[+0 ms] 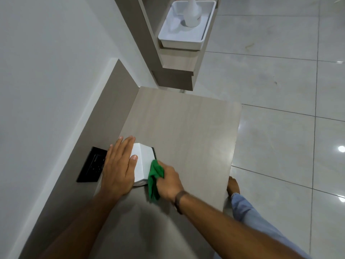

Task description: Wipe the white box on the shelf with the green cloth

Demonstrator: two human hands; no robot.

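Note:
A small white box (pixel 143 161) stands on the light wooden shelf top (pixel 186 128), near its left side. My left hand (pixel 119 165) lies flat over the box's top and left side, fingers spread, holding it steady. My right hand (pixel 169 181) grips a bunched green cloth (pixel 154 177) and presses it against the box's right face. A dark strip shows along the box's far right edge. The box's left part is hidden under my left hand.
A black socket panel (pixel 91 165) sits in the raised back panel left of the box. Farther away a white tray (pixel 180 41) holds a white spray bottle (pixel 192 14) on another shelf. Glossy floor tiles lie to the right, with my bare foot (pixel 233 186) beside the shelf.

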